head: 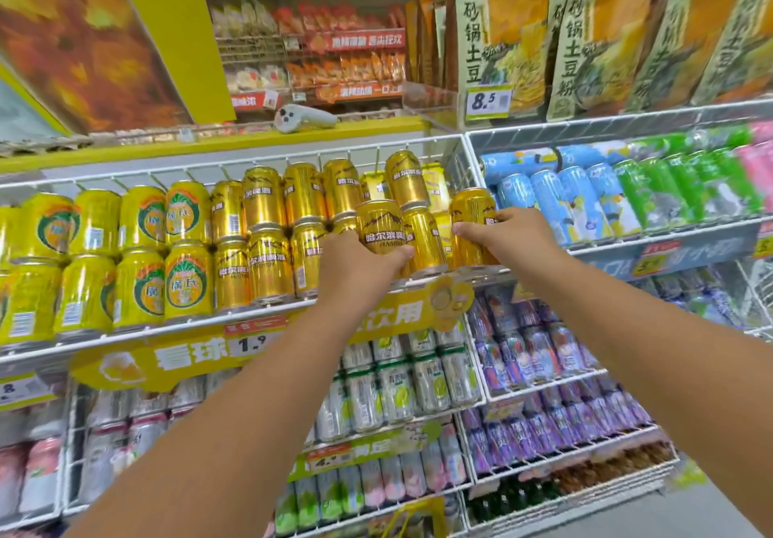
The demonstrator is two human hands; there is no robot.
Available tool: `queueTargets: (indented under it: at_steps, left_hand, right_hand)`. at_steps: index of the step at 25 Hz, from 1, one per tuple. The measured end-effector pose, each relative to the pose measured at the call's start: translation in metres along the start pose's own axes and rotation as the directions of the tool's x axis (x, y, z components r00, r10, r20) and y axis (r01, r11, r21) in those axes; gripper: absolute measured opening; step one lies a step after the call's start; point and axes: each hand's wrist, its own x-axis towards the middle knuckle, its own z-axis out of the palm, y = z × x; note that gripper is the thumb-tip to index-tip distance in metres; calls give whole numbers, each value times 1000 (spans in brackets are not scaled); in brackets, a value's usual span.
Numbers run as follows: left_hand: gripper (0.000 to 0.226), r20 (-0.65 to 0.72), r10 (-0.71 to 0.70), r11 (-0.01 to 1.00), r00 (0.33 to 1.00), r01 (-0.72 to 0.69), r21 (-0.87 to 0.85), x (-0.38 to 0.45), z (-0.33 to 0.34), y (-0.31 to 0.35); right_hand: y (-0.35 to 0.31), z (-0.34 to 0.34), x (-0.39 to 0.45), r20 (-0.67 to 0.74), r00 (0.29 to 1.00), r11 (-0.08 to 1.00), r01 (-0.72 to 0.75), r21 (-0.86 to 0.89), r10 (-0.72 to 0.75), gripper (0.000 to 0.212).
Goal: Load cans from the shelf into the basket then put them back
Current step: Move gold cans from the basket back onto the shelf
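Observation:
Gold beer cans stand in two stacked rows on a white wire shelf. My left hand grips one gold can at the front of the stack, fingers wrapped round its lower half. My right hand grips another gold can at the right end of the same shelf, by the wire divider. Both cans are upright and at shelf level. A yellow basket handle shows at the bottom edge, below my arms; the basket itself is out of view.
Yellow-green cans fill the shelf's left part. Blue and green cans lie in the bay to the right. Silver, pink and purple cans fill the lower shelves. Snack bags hang above. A white handheld device lies on the yellow ledge.

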Motion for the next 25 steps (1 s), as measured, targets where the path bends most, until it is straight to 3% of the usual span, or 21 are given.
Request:
queueTargets:
  at_steps: [10, 17, 25]
  left_hand:
    - [66, -221, -39, 956, 974, 101, 277, 24, 46, 15]
    - [71, -317, -21, 913, 948, 147, 379, 25, 57, 13]
    - [94, -334, 57, 863, 941, 121, 491, 30, 65, 8]
  right_hand:
    - [24, 20, 61, -19, 995, 974, 93, -206, -99, 88]
    - [31, 30, 67, -14, 993, 920, 107, -376, -121, 69]
    - [38, 33, 74, -49, 979, 919, 169, -356, -199, 27]
